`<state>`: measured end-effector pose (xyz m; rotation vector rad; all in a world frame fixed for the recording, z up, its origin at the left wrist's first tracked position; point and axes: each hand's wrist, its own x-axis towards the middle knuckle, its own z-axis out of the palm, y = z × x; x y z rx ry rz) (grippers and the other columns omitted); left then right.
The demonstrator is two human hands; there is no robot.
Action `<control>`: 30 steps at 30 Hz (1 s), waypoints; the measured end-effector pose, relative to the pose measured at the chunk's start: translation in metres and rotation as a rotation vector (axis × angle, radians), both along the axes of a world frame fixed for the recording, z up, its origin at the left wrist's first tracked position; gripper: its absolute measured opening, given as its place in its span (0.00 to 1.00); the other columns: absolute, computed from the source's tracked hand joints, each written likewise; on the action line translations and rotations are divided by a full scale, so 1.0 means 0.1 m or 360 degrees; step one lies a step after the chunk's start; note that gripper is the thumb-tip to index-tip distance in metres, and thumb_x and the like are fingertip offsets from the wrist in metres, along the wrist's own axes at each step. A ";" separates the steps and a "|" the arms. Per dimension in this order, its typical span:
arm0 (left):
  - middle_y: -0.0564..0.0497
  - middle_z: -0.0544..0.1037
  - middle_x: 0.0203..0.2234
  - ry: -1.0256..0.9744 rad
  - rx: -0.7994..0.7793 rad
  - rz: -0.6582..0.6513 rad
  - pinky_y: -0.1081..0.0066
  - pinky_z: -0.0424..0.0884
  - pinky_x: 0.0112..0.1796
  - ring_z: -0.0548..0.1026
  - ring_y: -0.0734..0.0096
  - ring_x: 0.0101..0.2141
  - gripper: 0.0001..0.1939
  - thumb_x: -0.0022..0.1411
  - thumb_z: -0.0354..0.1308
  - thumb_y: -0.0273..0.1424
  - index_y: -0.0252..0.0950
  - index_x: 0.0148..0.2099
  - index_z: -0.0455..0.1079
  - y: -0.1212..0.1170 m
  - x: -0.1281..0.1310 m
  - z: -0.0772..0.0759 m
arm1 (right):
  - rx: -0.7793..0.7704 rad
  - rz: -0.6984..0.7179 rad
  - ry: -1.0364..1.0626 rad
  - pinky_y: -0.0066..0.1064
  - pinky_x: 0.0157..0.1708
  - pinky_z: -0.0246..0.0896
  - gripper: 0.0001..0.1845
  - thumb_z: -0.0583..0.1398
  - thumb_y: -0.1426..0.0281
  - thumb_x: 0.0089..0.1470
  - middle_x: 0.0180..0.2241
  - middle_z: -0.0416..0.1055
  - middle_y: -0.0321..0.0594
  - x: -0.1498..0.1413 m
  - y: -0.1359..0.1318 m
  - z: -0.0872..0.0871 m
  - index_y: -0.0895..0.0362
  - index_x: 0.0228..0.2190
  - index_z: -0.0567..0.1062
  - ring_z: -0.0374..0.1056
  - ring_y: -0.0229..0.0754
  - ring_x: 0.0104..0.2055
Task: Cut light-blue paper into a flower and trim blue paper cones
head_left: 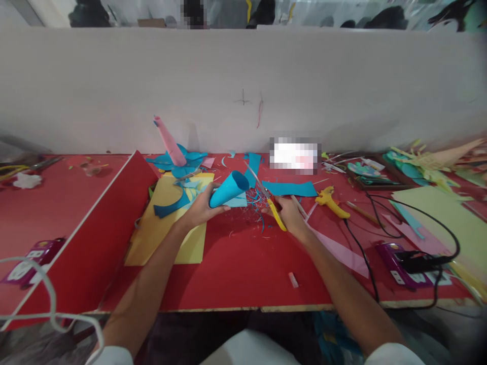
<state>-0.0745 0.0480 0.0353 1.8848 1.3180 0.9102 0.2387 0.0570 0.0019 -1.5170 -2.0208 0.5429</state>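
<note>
Left hand [198, 209] is gripping a blue paper cone [229, 190], mid-frame; right hand [292, 215], yellow-handled metal scissors [277, 215].
Cone is probably feeling light, crushable, favouring gentle lower-left-end holding.

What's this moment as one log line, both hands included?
left hand: holding blue cone | right hand: holding yellow-handled scissors | yellow glue gun: lying on red table

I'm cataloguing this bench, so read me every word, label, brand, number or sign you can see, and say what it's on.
No words, brands or numbers are legible.
"+": thin mark on the pale wall; the reddish scribble beside it is unreadable.
Right purple box, left purple box: markings too small and blurred.
Bright patch: pixelated, unreadable.
Blue paper cone, scissors: no visible text.
</note>
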 end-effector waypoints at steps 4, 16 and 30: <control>0.53 0.74 0.33 -0.0094 -0.0124 0.0018 0.69 0.67 0.31 0.72 0.67 0.30 0.32 0.55 0.70 0.51 0.39 0.49 0.60 0.01 -0.01 -0.05 | -0.0082 0.0024 0.0180 0.34 0.31 0.62 0.19 0.60 0.50 0.64 0.29 0.78 0.43 -0.03 0.00 -0.09 0.54 0.34 0.73 0.72 0.47 0.30; 0.50 0.76 0.35 0.0163 0.0087 0.0177 0.67 0.62 0.34 0.73 0.60 0.36 0.38 0.49 0.69 0.61 0.37 0.48 0.64 0.10 -0.06 -0.07 | -0.0086 0.0139 -0.0048 0.33 0.33 0.56 0.20 0.65 0.51 0.58 0.33 0.76 0.41 -0.03 -0.01 -0.11 0.53 0.34 0.69 0.70 0.47 0.33; 0.50 0.78 0.37 0.0210 0.0142 0.0181 0.67 0.64 0.34 0.74 0.60 0.36 0.35 0.53 0.68 0.59 0.37 0.50 0.65 0.11 -0.08 -0.11 | -0.0051 0.0086 -0.0221 0.33 0.31 0.50 0.22 0.65 0.48 0.61 0.31 0.78 0.42 -0.01 -0.04 0.00 0.54 0.33 0.73 0.70 0.46 0.31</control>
